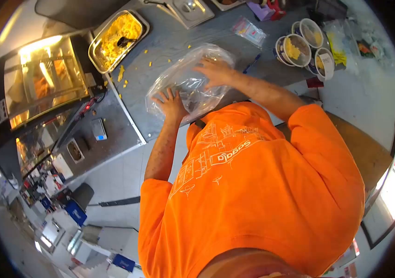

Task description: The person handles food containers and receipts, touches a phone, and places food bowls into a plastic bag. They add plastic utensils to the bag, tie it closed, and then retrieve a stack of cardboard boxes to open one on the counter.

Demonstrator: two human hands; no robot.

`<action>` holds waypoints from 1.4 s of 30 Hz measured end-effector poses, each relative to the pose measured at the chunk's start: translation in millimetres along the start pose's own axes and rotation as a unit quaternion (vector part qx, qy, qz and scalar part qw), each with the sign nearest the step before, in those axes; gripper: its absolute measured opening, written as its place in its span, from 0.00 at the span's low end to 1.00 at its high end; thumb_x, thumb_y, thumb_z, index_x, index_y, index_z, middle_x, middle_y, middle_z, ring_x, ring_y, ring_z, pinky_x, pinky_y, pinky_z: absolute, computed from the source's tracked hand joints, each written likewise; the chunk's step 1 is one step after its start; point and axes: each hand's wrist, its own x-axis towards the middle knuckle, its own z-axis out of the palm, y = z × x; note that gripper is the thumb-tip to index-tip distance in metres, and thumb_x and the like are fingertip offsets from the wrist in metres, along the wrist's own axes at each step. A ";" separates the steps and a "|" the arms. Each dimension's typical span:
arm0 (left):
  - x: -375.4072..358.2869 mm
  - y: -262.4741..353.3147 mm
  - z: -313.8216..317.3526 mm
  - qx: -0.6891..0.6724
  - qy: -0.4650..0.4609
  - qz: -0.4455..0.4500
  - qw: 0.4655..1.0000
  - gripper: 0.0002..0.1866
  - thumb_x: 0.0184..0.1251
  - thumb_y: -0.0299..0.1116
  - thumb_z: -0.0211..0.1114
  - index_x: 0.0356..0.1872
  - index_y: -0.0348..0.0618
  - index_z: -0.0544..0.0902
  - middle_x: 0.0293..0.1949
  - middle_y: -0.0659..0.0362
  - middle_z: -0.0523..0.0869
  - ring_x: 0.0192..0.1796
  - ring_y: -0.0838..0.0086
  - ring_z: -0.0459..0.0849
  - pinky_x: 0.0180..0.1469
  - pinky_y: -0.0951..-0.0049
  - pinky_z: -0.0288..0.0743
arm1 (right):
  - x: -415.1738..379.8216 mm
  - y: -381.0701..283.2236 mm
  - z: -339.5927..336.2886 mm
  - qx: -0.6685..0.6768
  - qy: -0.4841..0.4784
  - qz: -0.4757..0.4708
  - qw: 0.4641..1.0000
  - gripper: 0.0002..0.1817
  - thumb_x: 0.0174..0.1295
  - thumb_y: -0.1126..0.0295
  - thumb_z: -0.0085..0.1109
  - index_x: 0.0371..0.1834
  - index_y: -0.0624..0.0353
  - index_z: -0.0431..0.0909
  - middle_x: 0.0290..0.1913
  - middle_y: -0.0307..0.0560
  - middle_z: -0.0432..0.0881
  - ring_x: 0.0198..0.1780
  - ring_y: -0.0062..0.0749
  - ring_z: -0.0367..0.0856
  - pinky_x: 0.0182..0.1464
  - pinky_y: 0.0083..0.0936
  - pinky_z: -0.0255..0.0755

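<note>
A large clear plastic bag (190, 90) lies crumpled and partly spread on the grey worktop (160, 34). My left hand (172, 105) rests on its near left part, fingers spread. Farther up and to the right, my right hand (216, 72) lies over the bag, its fingers apart. Neither hand grips anything visible. Beyond the bag to the left stands a metal tray (96, 53) of yellow food (125, 28) with a dark utensil in it. Yellow scraps (121, 73) are scattered between tray and bag.
Several tubs (299, 48), some showing yellow food, stand at the right. Near them lie a small clear packet (249, 31) and a blue pen (252, 63). A lit glass display case (44, 78) is at the left. Metal lids (190, 10) sit at the back.
</note>
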 end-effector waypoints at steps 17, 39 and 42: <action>127.2 197.2 -158.3 -0.713 -0.113 0.257 0.643 0.31 0.62 0.49 0.64 0.55 0.31 0.74 0.49 0.50 0.81 0.57 0.66 0.77 0.56 0.68 0.71 | -303.5 178.6 49.9 0.728 0.422 0.420 0.340 0.37 0.57 0.40 0.56 0.60 0.58 0.67 0.50 0.48 0.75 0.36 0.42 0.80 0.37 0.37 0.73; 5.1 39.0 -145.2 -0.860 0.010 -0.088 0.503 0.20 0.63 0.38 0.63 0.51 0.35 0.76 0.43 0.53 0.83 0.43 0.70 0.84 0.45 0.70 0.80 | -103.2 23.8 -61.1 0.814 0.073 0.017 0.576 0.49 0.48 0.62 0.71 0.72 0.44 0.49 0.64 0.51 0.61 0.60 0.44 0.70 0.44 0.32 0.80; 35.5 20.9 -83.6 -0.851 -0.066 -0.087 0.513 0.25 0.66 0.46 0.58 0.56 0.39 0.73 0.48 0.54 0.82 0.47 0.69 0.83 0.47 0.67 0.79 | -62.4 4.3 -26.3 0.846 0.016 0.063 0.529 0.48 0.49 0.58 0.70 0.71 0.44 0.49 0.64 0.50 0.63 0.58 0.45 0.71 0.46 0.36 0.79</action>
